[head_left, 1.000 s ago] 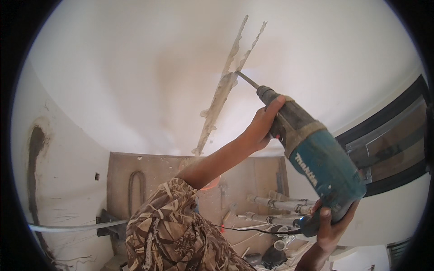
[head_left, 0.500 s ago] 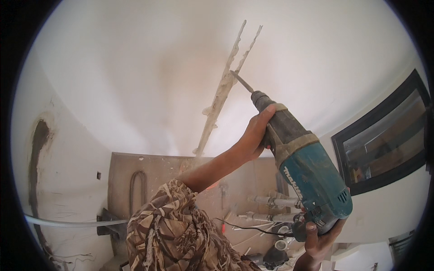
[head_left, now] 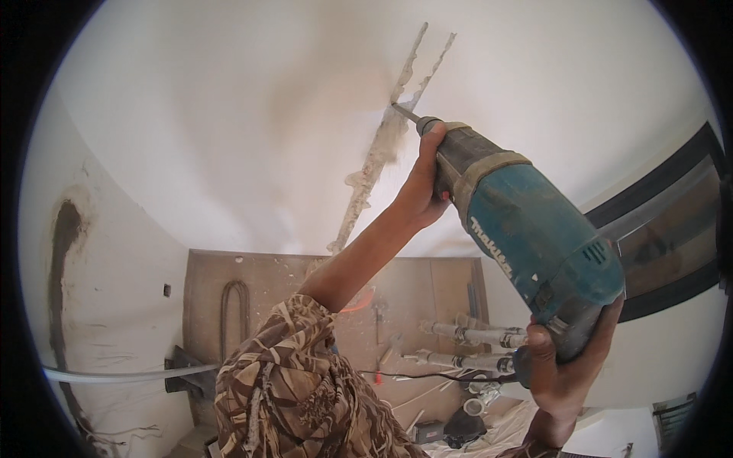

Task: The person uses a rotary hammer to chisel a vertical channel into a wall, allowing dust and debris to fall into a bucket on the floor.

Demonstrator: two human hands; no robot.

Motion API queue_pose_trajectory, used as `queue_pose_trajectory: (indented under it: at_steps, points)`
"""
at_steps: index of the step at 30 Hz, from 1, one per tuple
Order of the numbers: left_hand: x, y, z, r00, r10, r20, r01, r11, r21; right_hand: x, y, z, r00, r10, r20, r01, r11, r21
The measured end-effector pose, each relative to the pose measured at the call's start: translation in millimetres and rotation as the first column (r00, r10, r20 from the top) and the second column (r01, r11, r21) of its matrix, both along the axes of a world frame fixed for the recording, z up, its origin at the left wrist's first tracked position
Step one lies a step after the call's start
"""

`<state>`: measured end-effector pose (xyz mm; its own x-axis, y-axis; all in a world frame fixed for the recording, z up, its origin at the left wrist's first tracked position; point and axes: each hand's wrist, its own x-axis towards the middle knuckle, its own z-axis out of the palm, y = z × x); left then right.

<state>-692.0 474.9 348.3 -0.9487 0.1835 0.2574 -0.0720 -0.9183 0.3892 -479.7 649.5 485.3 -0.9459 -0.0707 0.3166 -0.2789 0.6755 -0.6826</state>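
A teal and black rotary hammer [head_left: 534,229] slants up across the middle, held in both of my hands. My left hand [head_left: 424,177] is wrapped round its dark front end, just behind the chuck. At the rear my right hand [head_left: 573,374] grips the handle end, largely hidden by the body. The chisel bit [head_left: 408,113] meets the white plaster surface at the top of a rough chipped groove [head_left: 370,172]. Beyond the tip, two jagged cut lines [head_left: 412,65] run on upward with a white strip between them. A black cord [head_left: 427,375] trails from the rear of the tool.
A brown board [head_left: 305,278] with a hanging loop of cable [head_left: 234,313] stands below the groove. Grey pipes [head_left: 473,336] jut out near my right forearm. A dark-framed window [head_left: 664,229] is at right. Another channel [head_left: 67,237] is cut in the left wall, and a pale strip [head_left: 130,374] crosses it.
The chisel tip has shifted slightly up in view, to the base of the strip between the cut lines. The hammer's rear and my right hand have swung right and a little up.
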Motion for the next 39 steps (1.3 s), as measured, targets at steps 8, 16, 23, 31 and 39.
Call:
queue_pose_trajectory:
  at_steps: [8, 16, 23, 31, 39]
  points:
    - [-9.1, -0.1, 34.0, 0.999, 0.035, 0.036, -0.039, 0.994, 0.103, -34.8, -13.9, 52.4, 0.993, -0.057, -0.105, 0.073, 0.985, 0.154]
    - [-15.3, 17.4, 12.5, 0.995, -0.029, 0.095, 0.03, 1.0, -0.008, -40.3, 20.0, 21.1, 0.997, -0.059, -0.04, 0.062, 0.995, 0.079]
    - [35.5, 44.4, 11.9, 0.994, -0.025, 0.104, 0.039, 0.989, -0.141, 33.7, 45.2, -20.3, 0.989, -0.04, -0.14, 0.02, 0.989, -0.144]
    - [24.4, 27.8, 19.3, 0.994, -0.11, -0.026, 0.103, 0.974, -0.2, 39.5, 42.3, -30.2, 0.983, -0.131, -0.125, 0.113, 0.983, -0.143]
    - [34.2, 30.8, 25.7, 1.0, -0.006, 0.011, 0.009, 0.974, -0.225, 50.9, 46.5, -32.7, 0.984, -0.144, -0.106, 0.12, 0.971, -0.204]
